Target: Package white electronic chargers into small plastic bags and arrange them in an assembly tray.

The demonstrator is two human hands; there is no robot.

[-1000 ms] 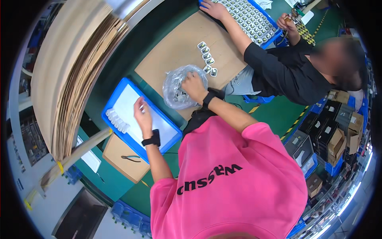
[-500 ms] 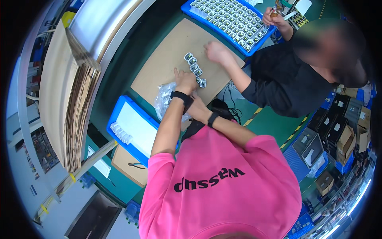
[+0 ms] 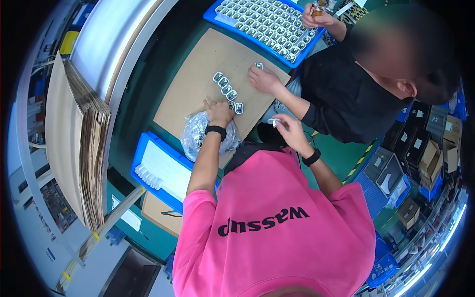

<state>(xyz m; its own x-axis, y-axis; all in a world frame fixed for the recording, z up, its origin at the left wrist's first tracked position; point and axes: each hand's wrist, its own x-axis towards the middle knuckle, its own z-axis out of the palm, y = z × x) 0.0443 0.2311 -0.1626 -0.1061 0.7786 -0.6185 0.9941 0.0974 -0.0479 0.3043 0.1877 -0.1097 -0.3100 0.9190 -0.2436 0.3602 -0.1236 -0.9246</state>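
Observation:
My left hand point(image 3: 219, 113) lies on the brown cardboard sheet point(image 3: 190, 74), fingers spread, beside a clear plastic bag point(image 3: 194, 133). Its inner edge meets a small white case point(image 3: 231, 105) with dark parts inside, which it partly hides. Several similar cases point(image 3: 226, 89) form a slanting row just ahead, and one more point(image 3: 239, 108) sits to the right. Off the sheet's near right edge, my right hand point(image 3: 293, 133) pinches a small white plastic piece point(image 3: 273, 122) between thumb and fingers. What exactly the piece is, I cannot tell.
Opposite right, a co-worker in black has one hand point(image 3: 264, 79) at a case and holds a brownish object in the other. A blue tray point(image 3: 210, 16) full of cases stands at the far side. Another blue tray point(image 3: 141, 148) with white pieces is at left, near stacked cardboard point(image 3: 91, 148).
My right hand has moved from beside my left wrist out to the right, now showing the white piece. The co-worker's near hand now touches a case on the sheet. The whole view has shifted slightly.

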